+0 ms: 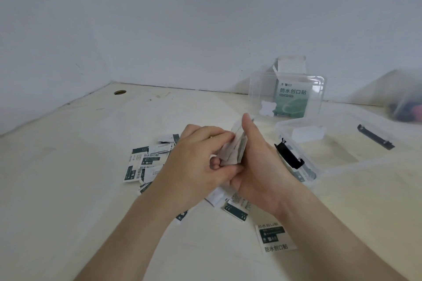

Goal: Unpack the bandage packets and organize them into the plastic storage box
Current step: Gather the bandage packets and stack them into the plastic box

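A small stack of white bandage packets (236, 149) stands on edge between my two hands at the centre of the table. My right hand (258, 159) cups the stack from the right, thumb up. My left hand (196, 157) pinches the stack's left side with its fingertips. Several loose white-and-green bandage packets (142, 164) lie scattered on the table under and left of my hands, and one packet (275, 237) lies nearer me on the right. The clear plastic storage box (347, 159) with black latches stands open just right of my right hand.
The opened green bandage carton (291, 98) stands behind the clear box lid (260, 89) leaning at the back. A blurred bag of dark items (404, 102) sits at the far right. The table meets white walls at the back and left, and has a cable hole (120, 92).
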